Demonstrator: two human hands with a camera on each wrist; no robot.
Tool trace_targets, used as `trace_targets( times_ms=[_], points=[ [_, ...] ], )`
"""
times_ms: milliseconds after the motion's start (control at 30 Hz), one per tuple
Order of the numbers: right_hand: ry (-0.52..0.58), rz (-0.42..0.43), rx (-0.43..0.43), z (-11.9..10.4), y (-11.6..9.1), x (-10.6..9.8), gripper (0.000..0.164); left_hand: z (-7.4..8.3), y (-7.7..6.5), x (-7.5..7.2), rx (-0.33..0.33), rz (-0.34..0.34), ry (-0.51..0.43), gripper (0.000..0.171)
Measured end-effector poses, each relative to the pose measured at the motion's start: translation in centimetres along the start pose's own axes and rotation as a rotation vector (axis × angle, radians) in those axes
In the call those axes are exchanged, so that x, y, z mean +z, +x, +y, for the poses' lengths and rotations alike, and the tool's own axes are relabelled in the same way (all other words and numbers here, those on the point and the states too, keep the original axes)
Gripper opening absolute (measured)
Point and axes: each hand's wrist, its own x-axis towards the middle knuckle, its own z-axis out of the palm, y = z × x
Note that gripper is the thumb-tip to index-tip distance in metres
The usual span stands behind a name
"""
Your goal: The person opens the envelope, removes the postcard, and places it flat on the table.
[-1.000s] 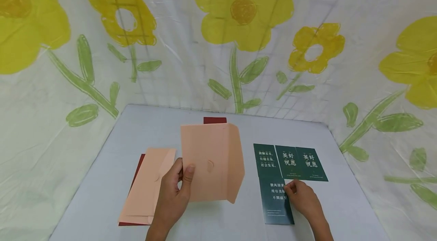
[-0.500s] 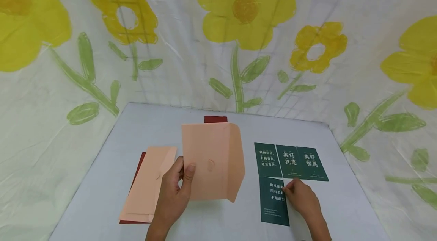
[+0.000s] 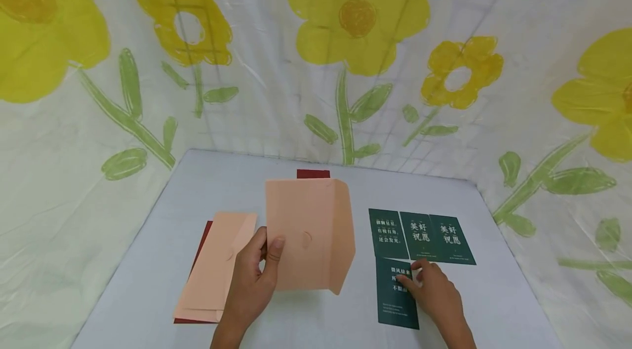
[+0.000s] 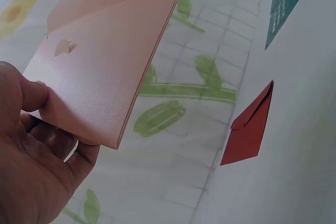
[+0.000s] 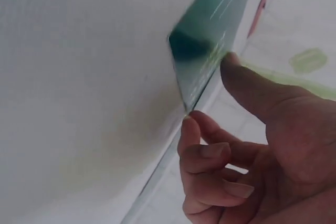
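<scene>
My left hand holds an upright pink envelope by its left edge, thumb on the near face. In the head view the envelope's flap stands unfolded to the right; a small half-round tab shows on its face in the left wrist view. My right hand is at the upper right of a dark green card with white writing, lying on the table. The thumb lies over the card's face and the index fingertip is at its corner, the two apart. In the right wrist view the other fingers are loosely bent.
Three more green cards lie in a row just behind the right hand's card. At left, pink envelopes rest over a red one. Another red envelope lies farther back, mostly hidden behind the held envelope in the head view.
The green card has come down flat and shifted slightly left, below the row. My right thumb has moved from its right edge onto its face. The left hand holds the envelope almost still.
</scene>
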Motion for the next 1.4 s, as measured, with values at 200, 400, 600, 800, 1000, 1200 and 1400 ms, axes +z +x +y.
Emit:
trace_targets(
  times_ms=[200,400,600,800,1000,1200,1400],
  points=[
    [-0.045,0.017,-0.046,-0.4,-0.7,0.9,0.057,0.0,-0.1,0.0,-0.017,0.019,0.000,0.010],
    [-0.057,0.032,-0.087,-0.4,-0.9,1.0,0.054,0.0,-0.3,0.1,-0.018,0.023,-0.006,0.012],
    [-0.049,0.014,-0.128,0.0,-0.9,0.5,0.051,0.1,-0.3,0.3,-0.006,-0.011,-0.030,0.011],
    [0.132,0.047,-0.234,-2.3,-1.9,-2.8,0.043,0.3,-0.2,0.7,-0.017,-0.063,-0.061,0.008],
    [0.536,-0.049,-0.514,-7.6,-4.1,-6.1,0.037,0.5,-0.1,1.1,0.008,-0.093,-0.068,0.009],
    [0.687,-0.169,-0.621,-11.0,-5.1,-7.0,0.032,1.1,-0.2,1.3,0.038,-0.084,-0.062,0.009],
    [0.698,-0.192,-0.615,-12.8,-5.5,-6.7,0.025,1.4,-0.4,1.3,0.026,-0.051,-0.025,0.012]
  ],
)
